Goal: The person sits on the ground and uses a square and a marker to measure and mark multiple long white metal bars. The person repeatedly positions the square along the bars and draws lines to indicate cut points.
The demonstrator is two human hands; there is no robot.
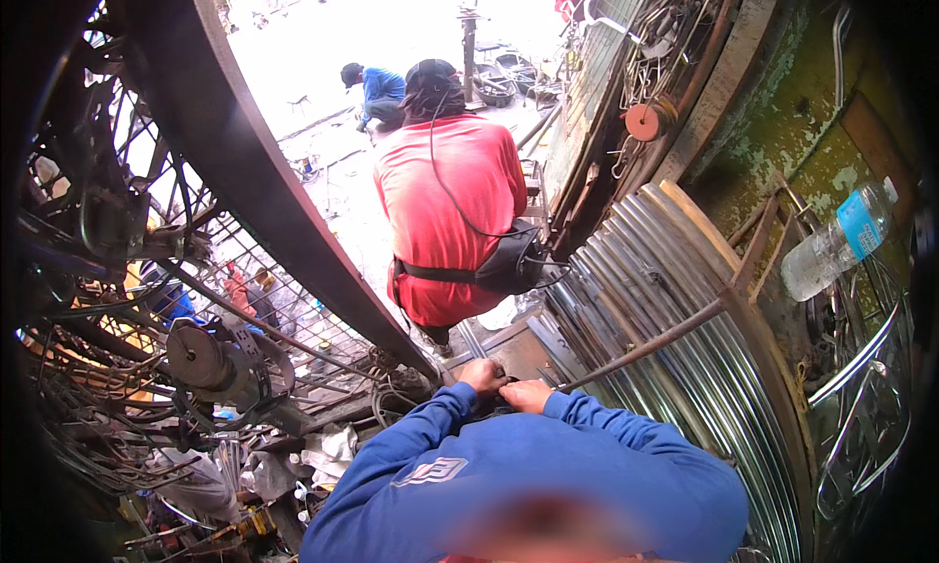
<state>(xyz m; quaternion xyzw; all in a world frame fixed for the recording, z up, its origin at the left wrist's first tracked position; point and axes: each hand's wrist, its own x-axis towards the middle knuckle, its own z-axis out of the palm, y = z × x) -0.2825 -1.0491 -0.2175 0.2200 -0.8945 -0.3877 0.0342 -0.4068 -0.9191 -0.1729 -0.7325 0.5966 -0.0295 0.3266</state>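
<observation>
Blue sweatshirt (626, 455) fills the bottom of the view, so yeah, that's the wearer, both sleeves reaching forward. Biggest thing past that is a dark beam (210, 142) slanting down the left side, then a big stack of metal tubes (636, 260) lying side by side on the right. Straight ahead there's a person in a red shirt (445, 191), back to us, with a black waist bag (509, 260), and farther off a crouching person in blue (381, 89). Clear plastic bottle (812, 274) sits tilted over on the right. Down to the small stuff: left hand (481, 377) and right hand (528, 397) are right beside each other, fingers curled in, with a small dark thing (504, 374) between them. Can't tell whether either one's clamped on it. Some thin shiny rods (472, 340) are just beyond the left hand.
</observation>
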